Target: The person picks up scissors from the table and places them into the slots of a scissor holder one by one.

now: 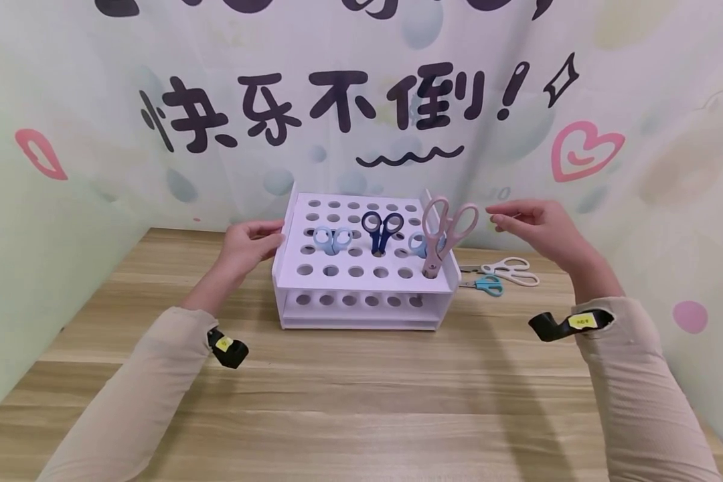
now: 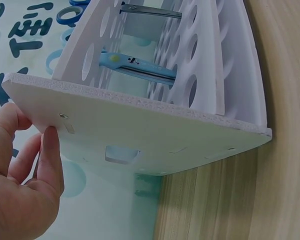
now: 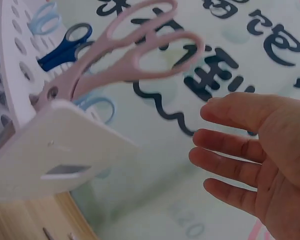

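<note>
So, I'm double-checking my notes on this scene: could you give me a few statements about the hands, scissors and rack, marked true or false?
1. The pink scissors stand in a hole of the white rack. True.
2. The right hand grips the pink scissors. False: the right hand is apart from them and holds nothing.
3. The left hand touches the side of the white rack. True.
4. The turquoise scissors stand upright in the white rack. False: the turquoise scissors lie on the table.
5. In the head view, the dark blue scissors sit between two light blue pairs. True.
</note>
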A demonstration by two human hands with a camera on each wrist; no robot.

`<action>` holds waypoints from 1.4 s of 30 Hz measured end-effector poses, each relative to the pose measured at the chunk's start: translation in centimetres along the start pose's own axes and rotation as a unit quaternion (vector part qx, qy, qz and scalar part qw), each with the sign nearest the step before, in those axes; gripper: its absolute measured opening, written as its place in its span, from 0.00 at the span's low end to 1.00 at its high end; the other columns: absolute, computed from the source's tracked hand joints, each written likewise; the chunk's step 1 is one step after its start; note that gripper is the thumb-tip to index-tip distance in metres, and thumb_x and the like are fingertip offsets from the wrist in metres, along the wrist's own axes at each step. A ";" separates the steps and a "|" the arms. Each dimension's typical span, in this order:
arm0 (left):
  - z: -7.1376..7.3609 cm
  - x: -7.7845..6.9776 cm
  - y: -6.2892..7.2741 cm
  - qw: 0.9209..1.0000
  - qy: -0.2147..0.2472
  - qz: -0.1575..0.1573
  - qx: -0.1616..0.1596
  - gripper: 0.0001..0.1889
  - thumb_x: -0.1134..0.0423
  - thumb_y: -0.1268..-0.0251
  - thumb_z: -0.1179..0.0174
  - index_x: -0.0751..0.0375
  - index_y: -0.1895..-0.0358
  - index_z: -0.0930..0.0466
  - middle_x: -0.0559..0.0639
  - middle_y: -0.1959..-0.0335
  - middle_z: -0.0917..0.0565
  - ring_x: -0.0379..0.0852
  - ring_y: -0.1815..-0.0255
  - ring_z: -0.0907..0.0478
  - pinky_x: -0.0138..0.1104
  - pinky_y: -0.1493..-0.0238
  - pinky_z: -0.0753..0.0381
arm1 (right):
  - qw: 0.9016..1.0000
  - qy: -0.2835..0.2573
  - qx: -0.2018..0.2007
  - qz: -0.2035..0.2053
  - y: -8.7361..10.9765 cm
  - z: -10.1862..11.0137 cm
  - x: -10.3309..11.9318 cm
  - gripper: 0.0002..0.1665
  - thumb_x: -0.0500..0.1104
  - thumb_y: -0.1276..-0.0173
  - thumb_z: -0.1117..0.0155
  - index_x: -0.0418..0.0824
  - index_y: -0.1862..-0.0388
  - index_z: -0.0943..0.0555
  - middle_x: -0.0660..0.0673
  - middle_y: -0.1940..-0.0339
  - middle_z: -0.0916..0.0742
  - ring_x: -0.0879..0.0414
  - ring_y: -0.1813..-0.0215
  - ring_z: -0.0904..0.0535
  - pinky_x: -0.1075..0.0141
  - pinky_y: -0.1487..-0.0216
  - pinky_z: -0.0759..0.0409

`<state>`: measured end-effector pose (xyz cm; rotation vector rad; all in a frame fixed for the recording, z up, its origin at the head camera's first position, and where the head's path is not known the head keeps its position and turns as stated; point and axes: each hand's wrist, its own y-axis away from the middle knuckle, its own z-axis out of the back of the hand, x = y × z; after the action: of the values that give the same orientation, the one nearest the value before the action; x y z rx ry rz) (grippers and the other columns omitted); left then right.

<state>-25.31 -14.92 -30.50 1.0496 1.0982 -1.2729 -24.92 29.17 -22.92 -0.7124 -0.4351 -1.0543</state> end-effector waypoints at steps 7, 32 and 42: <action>-0.1 0.0 0.0 1.000 -0.002 0.006 0.001 0.22 0.68 0.38 0.44 0.67 0.40 0.30 0.60 0.48 0.26 0.42 0.55 0.26 0.29 0.55 0.21 | 0.998 -0.013 0.012 -0.066 0.7 -0.6 -4.0 0.21 0.43 0.33 0.42 0.32 0.46 0.23 0.50 0.62 0.15 0.66 0.64 0.21 0.79 0.61 0.22; -0.1 -0.3 -0.1 1.000 -0.009 0.009 -0.008 0.22 0.66 0.38 0.44 0.65 0.40 0.30 0.60 0.46 0.26 0.45 0.51 0.27 0.29 0.54 0.21 | 0.974 -0.064 -0.035 -0.215 5.5 -5.2 -15.5 0.31 0.49 0.36 0.39 0.25 0.44 0.27 0.58 0.61 0.17 0.70 0.61 0.29 0.78 0.64 0.26; -0.1 -0.2 -0.3 1.000 -0.011 0.010 -0.009 0.22 0.66 0.38 0.43 0.65 0.40 0.29 0.60 0.46 0.26 0.44 0.51 0.27 0.29 0.54 0.21 | 0.968 0.010 -0.067 -0.243 5.8 -7.5 -16.9 0.34 0.55 0.38 0.39 0.30 0.44 0.26 0.31 0.50 0.21 0.53 0.59 0.32 0.75 0.69 0.32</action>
<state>-25.62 -14.79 -30.36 1.0286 1.0779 -1.2540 -27.28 36.23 -40.82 -0.7317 -0.5405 -1.5640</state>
